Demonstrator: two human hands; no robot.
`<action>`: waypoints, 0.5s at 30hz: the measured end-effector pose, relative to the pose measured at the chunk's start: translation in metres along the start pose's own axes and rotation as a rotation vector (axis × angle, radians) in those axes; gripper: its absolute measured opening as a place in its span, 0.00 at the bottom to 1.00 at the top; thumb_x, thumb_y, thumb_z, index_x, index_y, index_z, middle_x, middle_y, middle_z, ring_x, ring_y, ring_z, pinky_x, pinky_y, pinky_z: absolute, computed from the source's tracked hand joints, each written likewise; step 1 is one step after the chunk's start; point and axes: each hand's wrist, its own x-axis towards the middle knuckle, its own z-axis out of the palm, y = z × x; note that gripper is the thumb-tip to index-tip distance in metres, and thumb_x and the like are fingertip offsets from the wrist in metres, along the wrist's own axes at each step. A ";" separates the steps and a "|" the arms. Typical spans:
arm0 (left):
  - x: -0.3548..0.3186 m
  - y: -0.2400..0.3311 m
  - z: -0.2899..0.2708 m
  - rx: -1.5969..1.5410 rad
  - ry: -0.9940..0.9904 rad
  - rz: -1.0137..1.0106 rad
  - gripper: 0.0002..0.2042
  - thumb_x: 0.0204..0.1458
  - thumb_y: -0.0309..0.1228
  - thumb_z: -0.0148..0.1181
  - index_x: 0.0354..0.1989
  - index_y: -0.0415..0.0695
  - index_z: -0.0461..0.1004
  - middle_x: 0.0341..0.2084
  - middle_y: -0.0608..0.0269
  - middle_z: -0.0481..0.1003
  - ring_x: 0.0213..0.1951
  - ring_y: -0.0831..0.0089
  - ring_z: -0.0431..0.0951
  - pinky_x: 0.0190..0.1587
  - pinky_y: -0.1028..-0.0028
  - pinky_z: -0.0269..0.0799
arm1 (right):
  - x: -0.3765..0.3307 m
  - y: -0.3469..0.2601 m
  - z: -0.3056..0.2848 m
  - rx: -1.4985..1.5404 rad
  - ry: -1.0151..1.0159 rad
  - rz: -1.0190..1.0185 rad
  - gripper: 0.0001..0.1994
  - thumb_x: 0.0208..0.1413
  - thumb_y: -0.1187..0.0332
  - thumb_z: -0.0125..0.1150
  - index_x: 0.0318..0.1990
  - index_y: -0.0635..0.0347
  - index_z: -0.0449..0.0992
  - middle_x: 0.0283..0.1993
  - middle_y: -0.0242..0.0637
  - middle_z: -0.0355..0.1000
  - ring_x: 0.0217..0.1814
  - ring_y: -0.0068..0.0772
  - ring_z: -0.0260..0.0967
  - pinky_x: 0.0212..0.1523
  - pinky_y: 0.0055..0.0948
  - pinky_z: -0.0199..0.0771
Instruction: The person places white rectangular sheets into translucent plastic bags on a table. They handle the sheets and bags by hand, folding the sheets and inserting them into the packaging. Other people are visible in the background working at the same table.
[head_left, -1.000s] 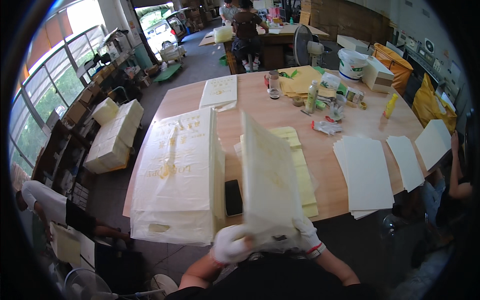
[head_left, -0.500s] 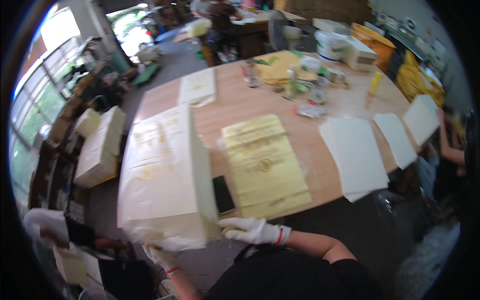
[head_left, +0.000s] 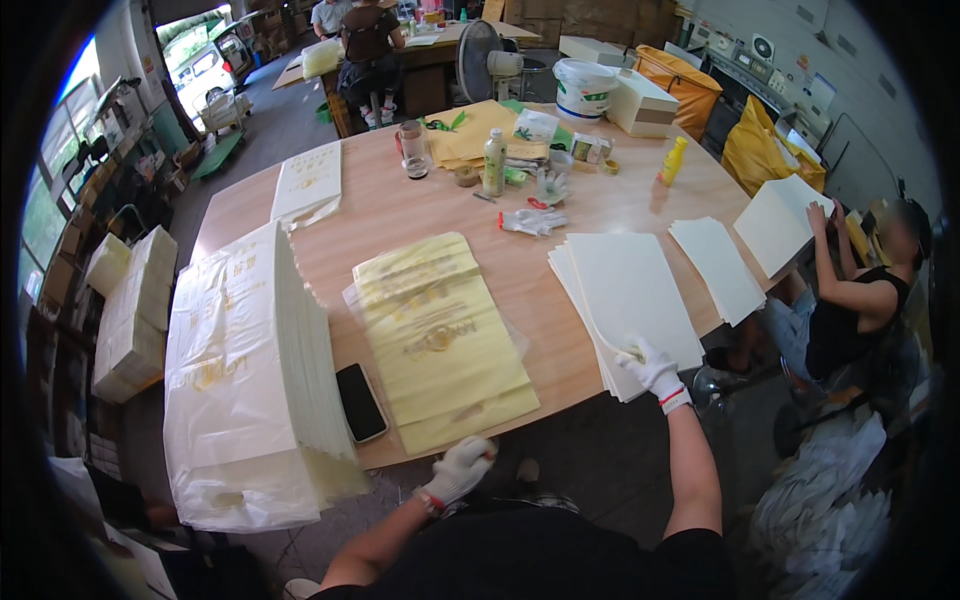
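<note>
My right hand (head_left: 652,368), in a white glove, is at the near edge of a fanned stack of white sheets (head_left: 628,285). Its fingers pinch the top sheet's near part, where the edge bends up slightly. My left hand (head_left: 462,470), also gloved, hovers just off the table's front edge with its fingers curled and nothing visible in them. Nearest to it lies a flat stack of yellow printed plastic bags (head_left: 440,340). A black phone (head_left: 361,402) rests between these bags and a tall pile of white printed bags (head_left: 235,350).
A smaller sheet pile (head_left: 716,268) lies to the right. Beyond it a seated person (head_left: 850,300) holds white boards (head_left: 780,225). Farther back stand a bottle (head_left: 494,162), a glass mug (head_left: 413,150), a white bucket (head_left: 584,90) and a fan (head_left: 482,62). Gloves (head_left: 532,222) lie mid-table.
My view has swung to the right. My right hand has gone from beside the white bag pile to the white sheets. My left hand has left the pile's near corner.
</note>
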 end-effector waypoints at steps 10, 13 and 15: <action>0.098 0.002 0.081 -1.056 -0.376 -0.526 0.22 0.53 0.35 0.50 0.55 0.40 0.60 0.49 0.60 0.67 0.50 0.70 0.66 0.55 0.69 0.60 | -0.101 -0.141 0.005 0.084 -0.120 -0.653 0.10 0.49 0.62 0.57 0.33 0.59 0.73 0.33 0.42 0.71 0.32 0.43 0.70 0.34 0.35 0.69; 0.073 0.054 0.016 -0.612 -0.480 -0.393 0.25 0.49 0.35 0.52 0.55 0.37 0.60 0.50 0.58 0.67 0.50 0.68 0.67 0.53 0.68 0.61 | -0.130 -0.073 0.014 0.613 0.077 -0.050 0.16 0.54 0.59 0.54 0.42 0.63 0.73 0.40 0.37 0.72 0.36 0.28 0.71 0.38 0.29 0.73; 0.067 0.070 0.006 -0.236 -0.463 -0.400 0.28 0.46 0.39 0.53 0.55 0.40 0.59 0.48 0.54 0.67 0.49 0.61 0.68 0.51 0.64 0.62 | -0.135 -0.037 0.039 1.202 0.056 0.342 0.20 0.59 0.57 0.45 0.50 0.65 0.67 0.44 0.39 0.70 0.40 0.31 0.70 0.42 0.31 0.73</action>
